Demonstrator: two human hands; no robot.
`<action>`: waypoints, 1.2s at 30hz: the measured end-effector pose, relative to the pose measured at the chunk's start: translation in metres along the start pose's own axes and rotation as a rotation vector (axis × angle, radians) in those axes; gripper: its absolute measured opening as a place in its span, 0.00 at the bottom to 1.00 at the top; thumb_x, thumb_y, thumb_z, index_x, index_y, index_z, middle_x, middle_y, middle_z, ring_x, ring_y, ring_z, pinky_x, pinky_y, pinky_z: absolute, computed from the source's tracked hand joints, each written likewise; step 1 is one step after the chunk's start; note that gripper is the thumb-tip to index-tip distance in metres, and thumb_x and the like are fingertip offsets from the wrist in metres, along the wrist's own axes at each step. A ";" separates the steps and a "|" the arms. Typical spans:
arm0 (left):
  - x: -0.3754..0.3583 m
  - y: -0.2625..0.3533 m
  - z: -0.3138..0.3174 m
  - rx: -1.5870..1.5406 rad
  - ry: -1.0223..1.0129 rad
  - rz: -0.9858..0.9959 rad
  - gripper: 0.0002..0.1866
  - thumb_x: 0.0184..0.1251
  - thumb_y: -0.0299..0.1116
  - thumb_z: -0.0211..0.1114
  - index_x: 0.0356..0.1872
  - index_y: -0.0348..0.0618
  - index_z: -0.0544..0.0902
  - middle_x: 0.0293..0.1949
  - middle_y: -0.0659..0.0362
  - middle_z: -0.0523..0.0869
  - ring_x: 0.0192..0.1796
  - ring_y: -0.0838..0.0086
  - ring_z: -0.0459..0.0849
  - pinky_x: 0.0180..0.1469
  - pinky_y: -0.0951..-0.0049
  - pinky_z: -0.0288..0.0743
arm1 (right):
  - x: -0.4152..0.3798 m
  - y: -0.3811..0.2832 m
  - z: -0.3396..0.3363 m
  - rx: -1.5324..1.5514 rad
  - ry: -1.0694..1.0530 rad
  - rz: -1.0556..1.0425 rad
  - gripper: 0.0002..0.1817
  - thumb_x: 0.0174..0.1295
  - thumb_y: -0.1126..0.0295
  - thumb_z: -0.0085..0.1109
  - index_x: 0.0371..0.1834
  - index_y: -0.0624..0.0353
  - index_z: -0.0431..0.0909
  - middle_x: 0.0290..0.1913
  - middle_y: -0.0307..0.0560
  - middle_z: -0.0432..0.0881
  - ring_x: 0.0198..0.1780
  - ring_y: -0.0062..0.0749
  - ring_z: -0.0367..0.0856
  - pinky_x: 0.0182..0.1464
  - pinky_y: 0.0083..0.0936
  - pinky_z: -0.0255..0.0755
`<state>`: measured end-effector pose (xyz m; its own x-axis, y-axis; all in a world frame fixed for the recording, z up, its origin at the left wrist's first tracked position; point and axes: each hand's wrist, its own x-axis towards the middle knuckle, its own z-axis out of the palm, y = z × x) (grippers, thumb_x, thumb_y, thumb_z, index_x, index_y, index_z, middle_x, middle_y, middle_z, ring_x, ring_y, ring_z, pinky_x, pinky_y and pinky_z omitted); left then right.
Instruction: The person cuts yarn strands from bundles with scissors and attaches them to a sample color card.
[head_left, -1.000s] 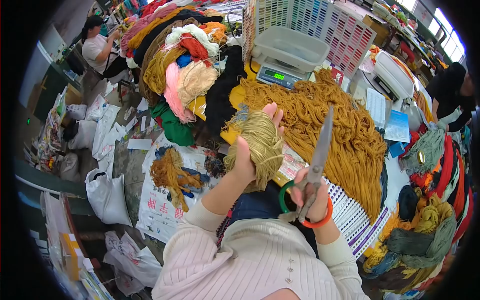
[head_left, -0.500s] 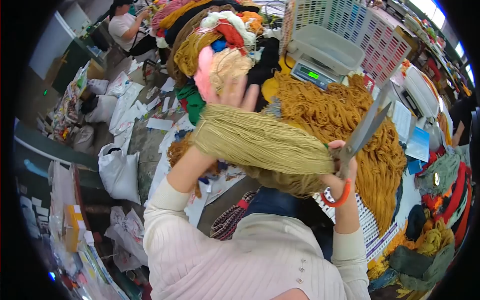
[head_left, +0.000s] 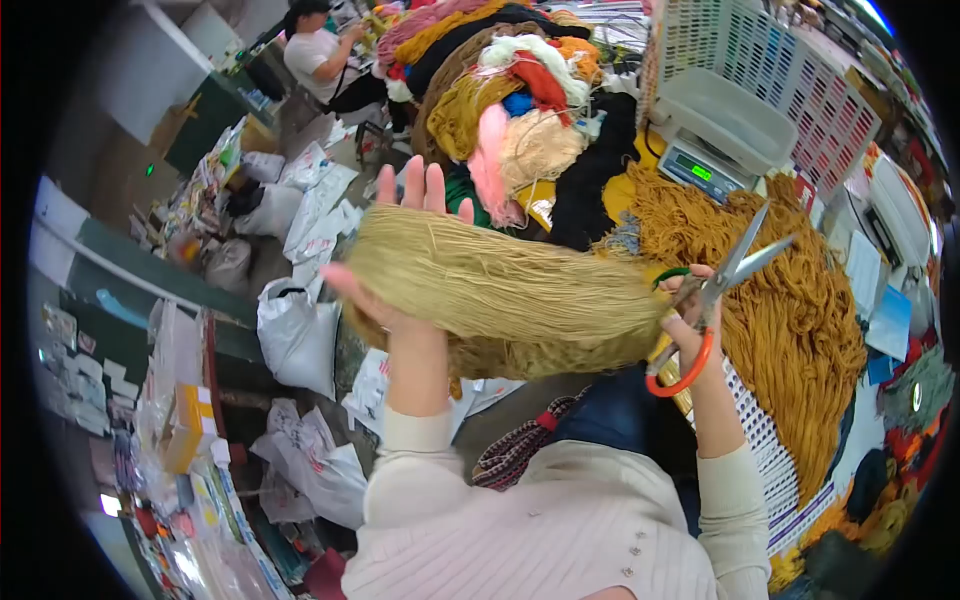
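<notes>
The left hand (head_left: pixel 400 240) is raised with its fingers spread open, and the skein (head_left: pixel 500 290) loops around it, so this hand carries the skein's left end rather than gripping it. The skein is olive-tan yarn held in the air in front of the person, not resting on anything; its long axis runs nearly level from the left hand across to the right hand (head_left: pixel 690 310), sagging a little below. The right hand is closed on the skein's other end and on the scissors (head_left: pixel 715 290), whose blades stand parted and point up and right, away from the yarn. Where the right fingers pinch the strands is hidden behind the scissor handles. Behind lies a mustard yarn pile (head_left: pixel 790 300) on the tabletop
</notes>
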<state>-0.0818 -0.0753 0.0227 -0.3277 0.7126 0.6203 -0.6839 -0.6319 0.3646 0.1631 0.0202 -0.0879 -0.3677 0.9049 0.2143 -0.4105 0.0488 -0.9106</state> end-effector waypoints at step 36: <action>-0.091 -0.157 0.029 0.232 0.218 -0.842 0.26 0.61 0.47 0.44 0.48 0.32 0.66 0.47 0.49 0.70 0.54 0.63 0.66 0.59 0.64 0.55 | -0.115 -0.015 0.008 0.029 -0.068 0.357 0.22 0.57 0.52 0.44 0.35 0.64 0.65 0.17 0.38 0.65 0.22 0.20 0.59 0.25 0.18 0.60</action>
<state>0.0745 -0.0497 -0.0709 0.0906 0.9945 -0.0525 -0.6125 0.0972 0.7845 0.2046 -0.0881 -0.0959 -0.5463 0.8326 -0.0916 -0.2691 -0.2780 -0.9221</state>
